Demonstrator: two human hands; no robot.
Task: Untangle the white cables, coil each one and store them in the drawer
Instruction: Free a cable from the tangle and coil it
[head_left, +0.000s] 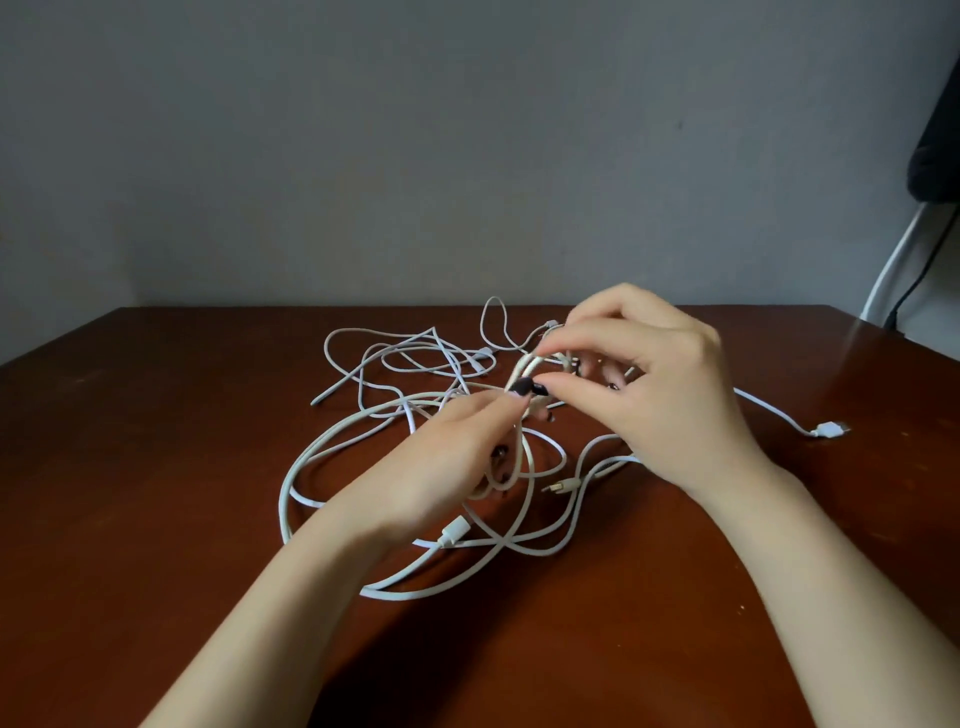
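**Gripping tangled cables over dark wood**

The left hand (457, 457) and right hand (660, 384) both pinch a raised bunch of loops from the white cables (454, 534), whose tangle sprawls mid-worktop (156, 467). One plug (831, 430) lies apart at right. The reddish-brown wood meets a plain grey wall (363, 156); a dark object (935, 130) stands at the right edge.

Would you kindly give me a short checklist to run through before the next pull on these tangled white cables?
1. Grip: left hand and right hand both pinch a raised loop: ok.
2. Separation: the white cables cross in one tangle: not ok.
3. Free end found: USB plug lies apart on the table, right side: ok.
4. Which cable the loop belongs to: cannot tell.
5. Readiness of the drawer: not in view: cannot tell.
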